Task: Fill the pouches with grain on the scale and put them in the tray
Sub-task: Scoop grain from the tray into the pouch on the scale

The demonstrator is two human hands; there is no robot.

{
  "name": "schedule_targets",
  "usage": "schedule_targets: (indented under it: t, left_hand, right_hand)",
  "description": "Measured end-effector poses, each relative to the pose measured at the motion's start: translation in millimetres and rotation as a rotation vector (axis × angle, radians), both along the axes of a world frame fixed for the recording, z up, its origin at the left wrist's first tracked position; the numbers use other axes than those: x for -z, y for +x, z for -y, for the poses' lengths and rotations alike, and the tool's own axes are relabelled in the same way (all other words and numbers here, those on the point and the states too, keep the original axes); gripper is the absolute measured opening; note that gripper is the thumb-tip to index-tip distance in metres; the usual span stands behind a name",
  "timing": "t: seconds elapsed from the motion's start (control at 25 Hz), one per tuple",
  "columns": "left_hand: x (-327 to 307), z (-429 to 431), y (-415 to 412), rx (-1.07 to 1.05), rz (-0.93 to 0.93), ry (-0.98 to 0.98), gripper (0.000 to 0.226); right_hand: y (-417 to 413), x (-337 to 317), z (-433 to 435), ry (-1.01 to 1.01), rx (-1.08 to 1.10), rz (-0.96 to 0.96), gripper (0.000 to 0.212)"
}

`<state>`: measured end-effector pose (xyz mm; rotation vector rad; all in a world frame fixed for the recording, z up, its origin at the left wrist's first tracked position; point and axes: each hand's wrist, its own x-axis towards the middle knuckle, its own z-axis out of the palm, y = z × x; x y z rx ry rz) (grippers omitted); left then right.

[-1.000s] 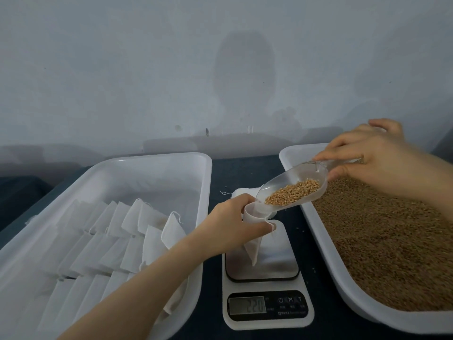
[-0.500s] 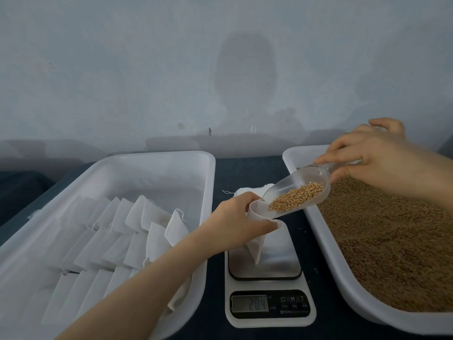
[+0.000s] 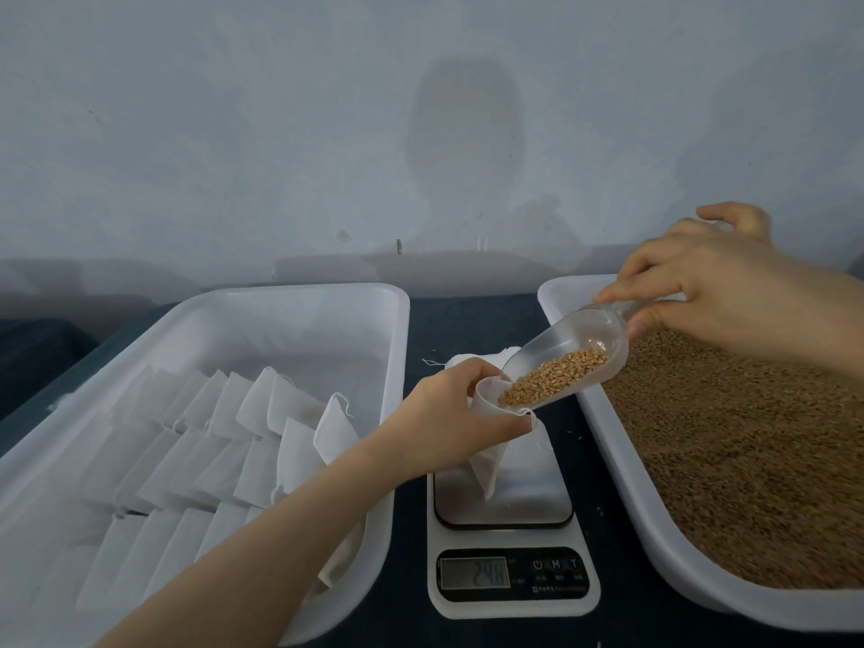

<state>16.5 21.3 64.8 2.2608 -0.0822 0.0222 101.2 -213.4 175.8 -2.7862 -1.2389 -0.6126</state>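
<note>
1. The left grip point(image 3: 449, 413) pinches the rim of a small white cloth pouch point(image 3: 491, 465), holding its mouth open over the white digital scale with a steel platform point(image 3: 507, 507). The pouch's bottom appears to rest there, likely so the display reads the fill.
2. The right grip point(image 3: 720, 292) clasps the handle of a clear plastic scoop point(image 3: 579, 353), tilted mouth-down into the pouch so brown grain point(image 3: 551, 381) slides in.
3. The scale sits on the dark table point(image 3: 472, 320), squeezed between the white plastic tray of pouches point(image 3: 397, 357) and the white plastic grain bin point(image 3: 624, 484). Free room lies upward, then left over the tray's rim.
</note>
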Motion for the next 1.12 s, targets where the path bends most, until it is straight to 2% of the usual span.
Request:
schedule_targets:
  t: [0.84,1.12]
  left_hand:
    - [-3.3,1.3,-2.2,-0.01,0.0,0.007,0.05]
    - [-3.8,1.5,-3.1,-0.013,-0.009,0.005,0.048]
  right_hand:
    - [-0.9,-2.5,-3.1,-0.038,0.016,0.027,0.028]
    - [-0.1,11.9,4.4,0.081,0.024,-0.135,0.026]
